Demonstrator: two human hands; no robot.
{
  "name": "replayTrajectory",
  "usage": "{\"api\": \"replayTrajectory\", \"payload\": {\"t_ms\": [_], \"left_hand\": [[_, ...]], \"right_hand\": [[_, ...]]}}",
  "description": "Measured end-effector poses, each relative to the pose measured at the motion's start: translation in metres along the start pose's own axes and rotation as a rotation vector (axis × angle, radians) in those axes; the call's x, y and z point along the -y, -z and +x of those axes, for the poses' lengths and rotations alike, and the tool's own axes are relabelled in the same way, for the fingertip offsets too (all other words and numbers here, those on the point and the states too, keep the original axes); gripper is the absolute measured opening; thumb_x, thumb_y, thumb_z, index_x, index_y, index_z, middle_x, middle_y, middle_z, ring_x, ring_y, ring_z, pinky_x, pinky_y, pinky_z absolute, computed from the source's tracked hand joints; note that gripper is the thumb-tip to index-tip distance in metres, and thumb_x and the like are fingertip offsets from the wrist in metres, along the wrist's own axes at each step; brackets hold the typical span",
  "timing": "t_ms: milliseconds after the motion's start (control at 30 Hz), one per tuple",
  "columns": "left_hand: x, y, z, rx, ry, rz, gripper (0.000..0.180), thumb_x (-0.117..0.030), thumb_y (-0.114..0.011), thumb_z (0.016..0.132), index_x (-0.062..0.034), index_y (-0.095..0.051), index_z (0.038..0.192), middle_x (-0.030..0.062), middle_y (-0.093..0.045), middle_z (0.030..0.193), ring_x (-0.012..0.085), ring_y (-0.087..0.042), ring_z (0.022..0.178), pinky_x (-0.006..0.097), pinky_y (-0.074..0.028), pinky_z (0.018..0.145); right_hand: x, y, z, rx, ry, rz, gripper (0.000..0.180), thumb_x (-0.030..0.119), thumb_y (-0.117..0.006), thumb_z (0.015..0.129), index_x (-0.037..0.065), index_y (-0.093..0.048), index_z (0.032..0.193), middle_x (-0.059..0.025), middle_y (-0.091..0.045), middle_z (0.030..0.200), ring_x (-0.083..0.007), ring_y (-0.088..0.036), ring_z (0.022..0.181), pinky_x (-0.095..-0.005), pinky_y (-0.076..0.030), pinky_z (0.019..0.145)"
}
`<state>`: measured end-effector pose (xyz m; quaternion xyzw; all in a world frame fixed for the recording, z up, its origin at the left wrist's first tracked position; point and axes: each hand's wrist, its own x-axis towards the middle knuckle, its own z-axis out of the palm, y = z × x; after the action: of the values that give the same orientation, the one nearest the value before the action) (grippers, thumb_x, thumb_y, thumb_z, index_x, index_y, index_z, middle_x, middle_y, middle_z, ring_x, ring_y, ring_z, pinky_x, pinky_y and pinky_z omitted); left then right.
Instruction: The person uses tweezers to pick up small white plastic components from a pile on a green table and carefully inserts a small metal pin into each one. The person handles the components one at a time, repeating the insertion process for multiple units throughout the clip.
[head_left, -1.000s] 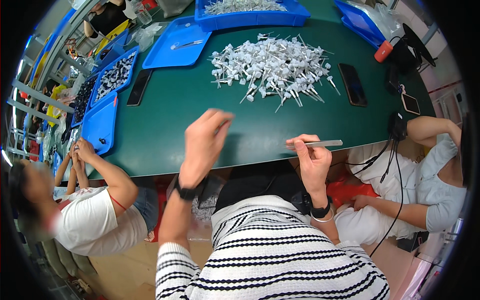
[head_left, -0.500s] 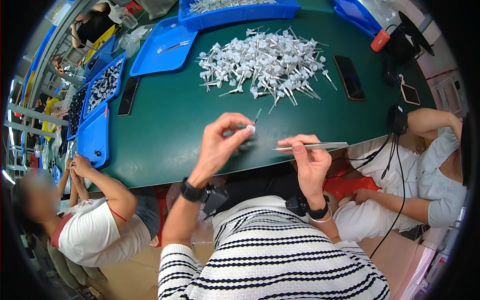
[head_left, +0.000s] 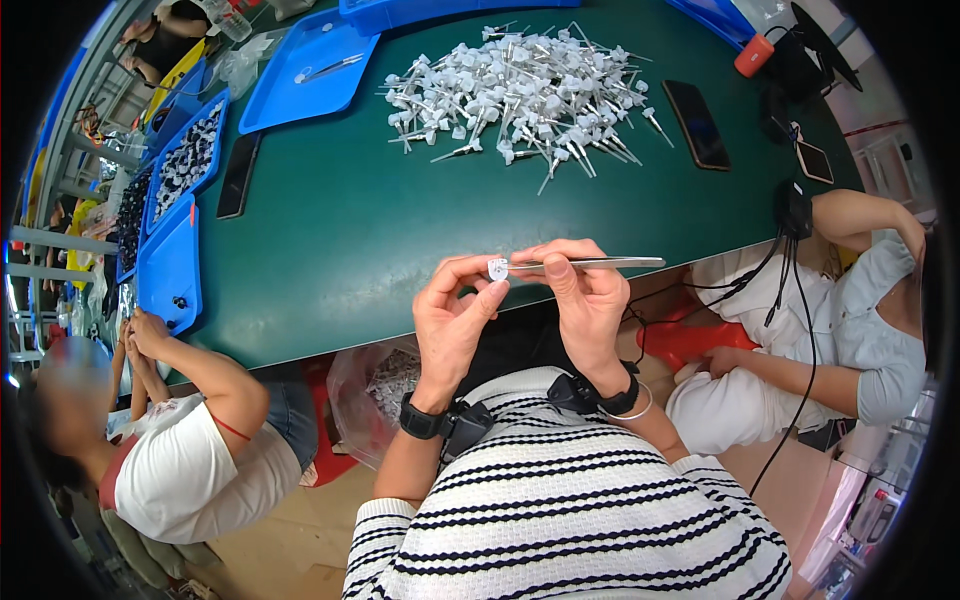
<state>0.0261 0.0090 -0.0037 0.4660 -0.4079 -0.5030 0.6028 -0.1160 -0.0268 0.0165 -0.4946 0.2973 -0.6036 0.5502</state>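
- A black-and-white striped knit top point(head_left: 570, 520) is seen at the lower edge, with a dark band worn on each wrist.
- A small white plastic part point(head_left: 497, 268) is pinched between the thumb and fingertips of the left hand point(head_left: 452, 320), just above the near edge of the table.
- Slim silver metal tweezers point(head_left: 590, 264) are held closed in the right hand point(head_left: 588, 305), lying level, with their tips brought against the small white plastic part.
- A clear plastic bag of small pale pieces point(head_left: 385, 385) is seen below the table edge, beside the left forearm.
- A seated person in a white shirt point(head_left: 185, 470) is placed at the left, hands raised to the table edge; another in a pale blue top point(head_left: 860, 320) is seated at the right, with black cables trailing down.
- The work surface is formed by a dark green matte table point(head_left: 350, 240), bare in its near half.
- A black phone point(head_left: 238, 175) is laid left of centre, and a second black phone point(head_left: 697, 124) lies right of the pile.
- A heap of white plastic fittings with thin metal pins point(head_left: 515, 95) is spread across the far middle of the table, well apart from the hands.
- Shallow blue plastic trays point(head_left: 170, 270) are lined along the left edge, some filled with small dark parts; another blue tray point(head_left: 300, 75) holds one slim tool.
- Shelving and clutter are made out beyond the far left, too blurred to tell more.
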Motion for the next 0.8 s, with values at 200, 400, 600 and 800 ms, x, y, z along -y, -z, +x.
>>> {"api": "replayTrajectory", "payload": {"t_ms": [200,400,600,800], "left_hand": [[0.000,-0.010,-0.003,-0.080,-0.020,-0.017,0.026,0.004,-0.066,0.086,0.0047,-0.059,0.111,0.0121,-0.064,0.110,0.0158,-0.065,0.096,0.024,-0.055,0.078],[0.001,-0.009,-0.007,-0.095,-0.038,0.056,0.025,0.004,-0.065,0.087,0.0052,-0.060,0.111,0.0122,-0.064,0.110,0.0167,-0.065,0.099,0.026,-0.055,0.082],[0.006,-0.010,-0.007,-0.114,-0.077,0.048,0.022,0.004,-0.066,0.087,0.0057,-0.062,0.108,0.0130,-0.064,0.111,0.0161,-0.065,0.098,0.026,-0.055,0.084],[0.008,-0.011,-0.007,-0.124,-0.119,0.113,0.023,0.005,-0.066,0.086,0.0049,-0.062,0.109,0.0133,-0.064,0.113,0.0158,-0.064,0.099,0.027,-0.056,0.084]], "right_hand": [[-0.002,-0.001,-0.001,0.025,0.051,-0.071,0.020,0.013,-0.057,0.097,-0.006,-0.061,0.101,-0.0131,-0.069,0.095,-0.0152,-0.067,0.086,-0.0285,-0.056,0.079],[-0.007,-0.003,-0.002,-0.005,0.064,-0.082,0.021,0.013,-0.057,0.097,-0.007,-0.061,0.100,-0.0132,-0.069,0.093,-0.0160,-0.068,0.083,-0.0280,-0.057,0.076],[-0.008,-0.003,0.000,-0.012,0.059,-0.089,0.021,0.013,-0.057,0.097,-0.007,-0.061,0.100,-0.0132,-0.069,0.093,-0.0174,-0.068,0.084,-0.0292,-0.058,0.076],[-0.008,-0.003,0.000,-0.017,0.061,-0.109,0.021,0.013,-0.057,0.097,-0.007,-0.062,0.098,-0.0130,-0.069,0.093,-0.0168,-0.068,0.083,-0.0284,-0.058,0.075]]}}
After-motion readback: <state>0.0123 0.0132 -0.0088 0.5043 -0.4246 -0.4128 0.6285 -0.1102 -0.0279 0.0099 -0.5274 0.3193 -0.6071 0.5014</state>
